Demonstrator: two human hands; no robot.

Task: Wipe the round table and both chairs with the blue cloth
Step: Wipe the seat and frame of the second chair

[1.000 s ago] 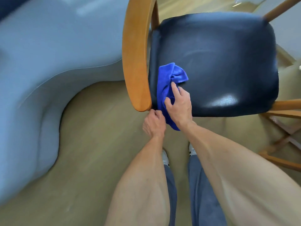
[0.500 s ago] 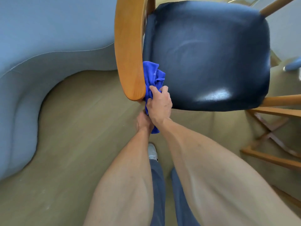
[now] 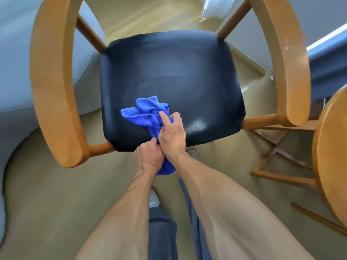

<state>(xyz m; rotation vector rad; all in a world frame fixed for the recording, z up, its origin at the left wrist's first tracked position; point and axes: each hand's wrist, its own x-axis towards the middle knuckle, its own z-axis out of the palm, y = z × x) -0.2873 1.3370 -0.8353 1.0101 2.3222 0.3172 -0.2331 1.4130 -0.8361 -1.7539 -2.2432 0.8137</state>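
A wooden chair with a black padded seat (image 3: 174, 72) and curved arms fills the upper view. The blue cloth (image 3: 145, 114) lies bunched on the seat's near edge, its tail hanging down past the front. My right hand (image 3: 171, 134) grips the cloth on the seat, index finger stretched onto it. My left hand (image 3: 148, 158) sits just below the seat's front edge and grips the hanging part of the cloth. The round wooden table (image 3: 332, 156) shows only as a curved edge at the far right.
A grey-blue sofa (image 3: 16, 81) curves along the left side. Wooden table legs and crossbars (image 3: 277, 162) stand on the floor at right. My legs and shoes are below the chair. A white object (image 3: 214, 6) lies on the floor beyond the chair.
The view has swung so both chair arms show. My right hand and the cloth moved from beside the left arm onto the seat's near middle; the left hand stayed close under it.
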